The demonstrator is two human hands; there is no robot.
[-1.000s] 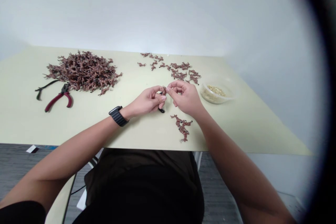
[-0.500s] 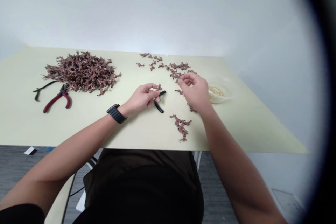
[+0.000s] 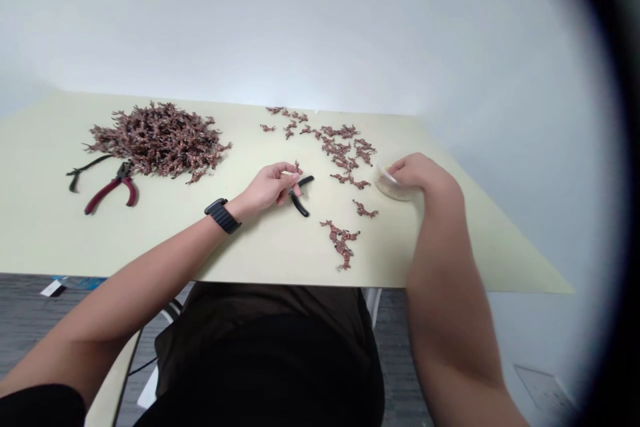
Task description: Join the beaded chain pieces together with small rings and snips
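My left hand, wearing a black watch, pinches a small brown deer-like figurine between thumb and fingers. Black-handled pliers are right at those fingers; their head is partly hidden, and I cannot tell whether the hand touches them. My right hand reaches down into a clear plastic bowl on the right. Its fingertips are hidden inside, where small yellowish bits showed a moment ago.
A large heap of brown figurines covers the back left of the table. Before it lie red-handled pliers and a black-handled tool. Loose figurines are scattered from the back middle towards the bowl, and a small cluster sits near the front edge.
My right hand has moved right, from above the scattered figurines into the bowl. My left hand stays almost in place with its figurine.
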